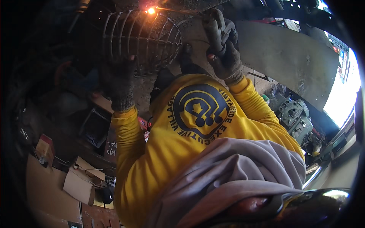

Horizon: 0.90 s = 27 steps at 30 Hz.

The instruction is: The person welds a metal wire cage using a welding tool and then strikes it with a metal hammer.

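My left hand (121,78), in a dark knit glove, is raised and grips the rim of a round wire cage (146,36) made of bent metal rods. My right hand (224,49), also gloved, is closed around a welding electrode holder (217,28). A thin rod (173,9) runs left from the holder to a bright orange spark (151,10) at the top of the cage. Both arms are in yellow sleeves (129,148).
A large grey metal sheet (289,57) leans at the right, with an engine block (296,116) below it. Cardboard boxes (81,180) and clutter lie at the lower left. A grey cloth (239,171) drapes over my front. Bright daylight enters at the far right.
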Available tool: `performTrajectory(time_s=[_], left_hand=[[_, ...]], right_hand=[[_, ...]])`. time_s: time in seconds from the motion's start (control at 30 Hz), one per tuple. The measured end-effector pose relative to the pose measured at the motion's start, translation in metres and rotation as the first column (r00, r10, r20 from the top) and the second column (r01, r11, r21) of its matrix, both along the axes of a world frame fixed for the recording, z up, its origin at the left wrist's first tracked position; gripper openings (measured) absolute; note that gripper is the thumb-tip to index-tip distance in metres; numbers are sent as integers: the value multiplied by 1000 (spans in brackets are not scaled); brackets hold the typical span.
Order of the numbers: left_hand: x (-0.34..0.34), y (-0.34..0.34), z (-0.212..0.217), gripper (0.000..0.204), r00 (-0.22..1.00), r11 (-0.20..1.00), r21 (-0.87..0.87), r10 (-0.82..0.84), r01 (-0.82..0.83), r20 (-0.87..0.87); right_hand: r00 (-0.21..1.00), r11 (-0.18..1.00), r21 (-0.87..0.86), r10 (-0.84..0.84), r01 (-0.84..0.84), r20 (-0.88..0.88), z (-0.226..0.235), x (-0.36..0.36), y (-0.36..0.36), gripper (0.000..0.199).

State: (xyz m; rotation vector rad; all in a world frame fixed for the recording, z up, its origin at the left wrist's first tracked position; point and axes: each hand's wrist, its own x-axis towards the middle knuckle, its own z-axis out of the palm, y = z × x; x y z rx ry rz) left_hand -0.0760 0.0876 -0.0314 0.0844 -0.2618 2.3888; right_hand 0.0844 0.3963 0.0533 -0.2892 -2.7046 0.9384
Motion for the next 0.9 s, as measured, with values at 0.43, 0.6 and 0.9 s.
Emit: performTrajectory(time_s=[0.43, 0.6, 0.9], left_hand=[[8, 16, 53, 61, 995, 949, -299, 100, -102, -20], [17, 25, 58, 55, 920, 500, -772, 226, -392, -321], [18, 21, 62, 79, 882, 264, -844, 67, -466, -466]], right_hand=[[998, 998, -42, 56, -56, -6, -5, 6, 7, 65], [1000, 986, -164, -10, 13, 19, 6, 5, 1, 66], [999, 986, -168, 6, 0, 38, 12, 4, -1, 63]])
